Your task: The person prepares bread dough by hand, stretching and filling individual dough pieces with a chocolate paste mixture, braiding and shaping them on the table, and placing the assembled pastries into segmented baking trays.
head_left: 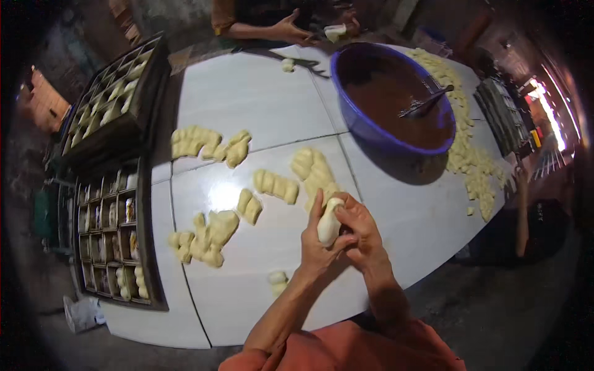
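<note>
A smooth pale piece of dough (pixel 328 230) is between my two hands, above the near middle of the white tiled table (pixel 247 309). My left hand (pixel 314 242) wraps its left side. The fingers and thumb of my right hand (pixel 364 232) close round it from the right. Just beyond my hands lies a cluster of rounded yellowish dough pieces (pixel 312 170). Further dough pieces (pixel 275 185) rest to the left, beside a larger group (pixel 210 238). Close to my left forearm sits a small dough lump (pixel 278 282).
A purple basin (pixel 396 141) of brown paste, with a dark utensil (pixel 427 102) in it, stands at the far right. Small dough bits (pixel 473 164) line the right edge. Wooden compartment trays (pixel 158 247) stand at left. Another person's hand (pixel 291 29) is across the table.
</note>
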A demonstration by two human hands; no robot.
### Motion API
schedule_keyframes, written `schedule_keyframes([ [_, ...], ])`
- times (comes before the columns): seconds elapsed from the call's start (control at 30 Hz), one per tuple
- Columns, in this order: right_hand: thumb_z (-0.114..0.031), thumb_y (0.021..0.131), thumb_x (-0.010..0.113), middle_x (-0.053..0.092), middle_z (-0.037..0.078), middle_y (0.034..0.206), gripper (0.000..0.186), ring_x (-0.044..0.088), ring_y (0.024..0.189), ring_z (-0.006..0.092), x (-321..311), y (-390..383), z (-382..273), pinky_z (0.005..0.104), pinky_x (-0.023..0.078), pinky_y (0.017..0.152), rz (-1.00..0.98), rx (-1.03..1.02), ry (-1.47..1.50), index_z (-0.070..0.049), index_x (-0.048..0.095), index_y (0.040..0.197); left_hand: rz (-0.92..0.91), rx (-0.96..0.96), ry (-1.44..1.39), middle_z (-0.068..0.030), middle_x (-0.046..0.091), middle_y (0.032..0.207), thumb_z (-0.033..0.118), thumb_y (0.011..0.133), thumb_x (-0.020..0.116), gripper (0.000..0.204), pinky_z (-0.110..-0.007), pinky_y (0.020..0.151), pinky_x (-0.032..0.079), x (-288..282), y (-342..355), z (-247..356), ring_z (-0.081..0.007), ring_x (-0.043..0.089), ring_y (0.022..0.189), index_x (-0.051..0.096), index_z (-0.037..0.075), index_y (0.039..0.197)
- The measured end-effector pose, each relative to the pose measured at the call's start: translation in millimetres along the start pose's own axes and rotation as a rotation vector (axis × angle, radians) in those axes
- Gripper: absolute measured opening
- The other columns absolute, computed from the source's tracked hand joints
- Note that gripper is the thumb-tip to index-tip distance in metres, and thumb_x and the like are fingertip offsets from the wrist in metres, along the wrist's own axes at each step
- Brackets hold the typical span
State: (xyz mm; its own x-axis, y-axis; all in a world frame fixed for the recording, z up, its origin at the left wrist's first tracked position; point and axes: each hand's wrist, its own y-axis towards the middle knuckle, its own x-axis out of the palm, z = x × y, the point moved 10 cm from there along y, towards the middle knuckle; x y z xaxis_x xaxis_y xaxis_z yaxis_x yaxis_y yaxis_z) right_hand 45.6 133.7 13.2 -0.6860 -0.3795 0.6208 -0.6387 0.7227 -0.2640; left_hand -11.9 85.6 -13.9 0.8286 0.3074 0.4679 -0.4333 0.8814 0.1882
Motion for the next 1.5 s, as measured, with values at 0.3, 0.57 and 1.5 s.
schedule_keyframes([
  [0.3,-0.023,0.093,0.062,0.067,0.008,0.096,0.028,0.064,0.087,0.0151,-114,105,-226,0.031,0.051,0.076,0.36,-0.42,-1.127,-0.003,0.061,0.112,0.046,-0.484,0.326,-0.0171,0.066,0.121,0.012,0.092,0.07,0.046,-0.033,0.088,0.053,-45,-1,9,-0.0213,0.066,0.105,0.056,0.0,0.135],
  [0.57,-0.027,0.09,0.064,0.071,0.011,0.094,0.028,0.065,0.089,0.0211,-177,171,-167,0.0344,0.049,0.079,-0.098,0.087,-1.687,-0.002,0.069,0.103,0.008,-0.535,0.404,-0.0147,0.069,0.118,0.015,0.096,0.065,0.037,-0.033,0.088,0.052,-57,-9,13,-0.0194,0.067,0.102,0.06,-0.001,0.129],
  [1.5,-0.005,0.082,0.074,0.056,0.01,0.123,0.056,0.058,0.112,0.0205,10,-2,40,0.0301,0.05,0.09,-0.017,-0.368,-0.747,-0.005,0.051,0.134,0.498,-0.439,-0.252,-0.0091,0.069,0.098,0.017,0.095,0.068,0.027,-0.029,0.076,0.056,-109,-41,-6,-0.014,0.064,0.081,0.064,-0.003,0.112],
])
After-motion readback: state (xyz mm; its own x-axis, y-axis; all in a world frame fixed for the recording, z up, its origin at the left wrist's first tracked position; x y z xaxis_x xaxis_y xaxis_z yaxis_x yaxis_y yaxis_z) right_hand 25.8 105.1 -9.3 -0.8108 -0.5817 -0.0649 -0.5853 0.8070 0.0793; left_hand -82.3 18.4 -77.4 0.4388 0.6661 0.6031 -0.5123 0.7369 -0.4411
